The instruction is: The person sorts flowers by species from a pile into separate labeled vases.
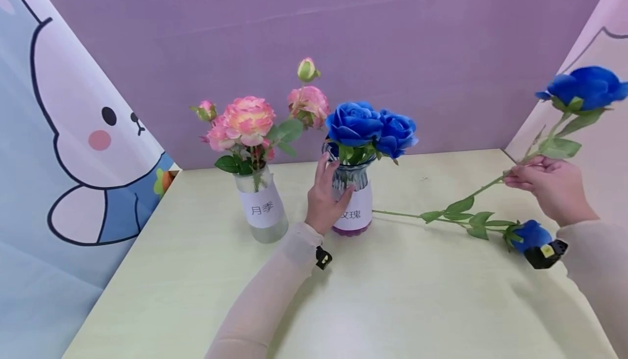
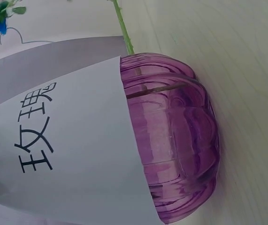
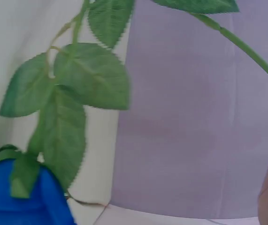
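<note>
My left hand [image 1: 327, 198] holds a ribbed glass vase [image 1: 354, 176] by its left side, the thumb across the front. In the left wrist view, its white label [image 2: 77, 140] bears Chinese characters, above a purple base [image 2: 171, 136]. Two large blue roses [image 1: 354, 125] stand in the vase. Off to the right, my right hand [image 1: 554, 184] pinches the green stem of a blue artificial rose [image 1: 589, 87], its bloom raised and its stem slanting down leftward. The right wrist view catches part of a stem [image 3: 248, 51] at a fingertip. Another blue rose [image 1: 532, 235] lies below that hand.
Left of the held vase stands a second glass vase [image 1: 269, 231], with a white label and pink flowers [image 1: 249, 119]. A purple backdrop [image 1: 304, 16] rises behind the pale table [image 1: 382, 304]. A cartoon-printed cloth [image 1: 73, 146] hangs at the left.
</note>
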Demonstrator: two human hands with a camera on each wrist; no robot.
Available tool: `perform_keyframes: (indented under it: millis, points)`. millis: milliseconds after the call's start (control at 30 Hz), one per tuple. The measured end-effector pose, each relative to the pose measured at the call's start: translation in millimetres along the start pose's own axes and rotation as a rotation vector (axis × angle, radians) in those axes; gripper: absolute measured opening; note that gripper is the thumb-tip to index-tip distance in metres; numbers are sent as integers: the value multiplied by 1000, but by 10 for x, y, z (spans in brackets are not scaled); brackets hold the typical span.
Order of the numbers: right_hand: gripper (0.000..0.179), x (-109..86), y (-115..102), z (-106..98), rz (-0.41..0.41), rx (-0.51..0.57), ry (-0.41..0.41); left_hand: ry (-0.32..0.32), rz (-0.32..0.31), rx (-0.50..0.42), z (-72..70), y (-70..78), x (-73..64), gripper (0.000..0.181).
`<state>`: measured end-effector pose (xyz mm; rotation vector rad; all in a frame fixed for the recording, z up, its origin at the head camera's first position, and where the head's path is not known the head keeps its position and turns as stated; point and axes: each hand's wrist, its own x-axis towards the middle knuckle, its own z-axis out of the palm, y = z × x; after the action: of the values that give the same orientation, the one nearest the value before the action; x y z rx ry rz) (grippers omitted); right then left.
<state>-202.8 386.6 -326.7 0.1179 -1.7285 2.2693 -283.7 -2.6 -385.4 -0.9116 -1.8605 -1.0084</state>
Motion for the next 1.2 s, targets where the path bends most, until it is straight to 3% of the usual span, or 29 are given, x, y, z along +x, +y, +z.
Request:
perform_keyframes:
  millis: [133,267,400,600,767,933,1200]
  points:
    - [22,7,-50,72,-86,-48,44,-2,-1,6,-10,0,3,67]
    - [21,9,-103,85,-128,-7,60,-1,-2,14,-17,4,7,66]
    - [15,0,-177,77,-131,54,135,-8,-15,16,-22,10,6,66]
    - [16,-17,-163,80,-106,308,175,-10,-18,6,-28,26,7,66]
    - [17,-112,2,98,-76,472,163,-13,-17,1,-20,29,8,65]
    - [16,-238,194,148,-30,605,145,-8,-8,6,-18,26,2,67]
    - [15,-369,401,238,-71,775,128,-8,-6,2,-15,5,4,67]
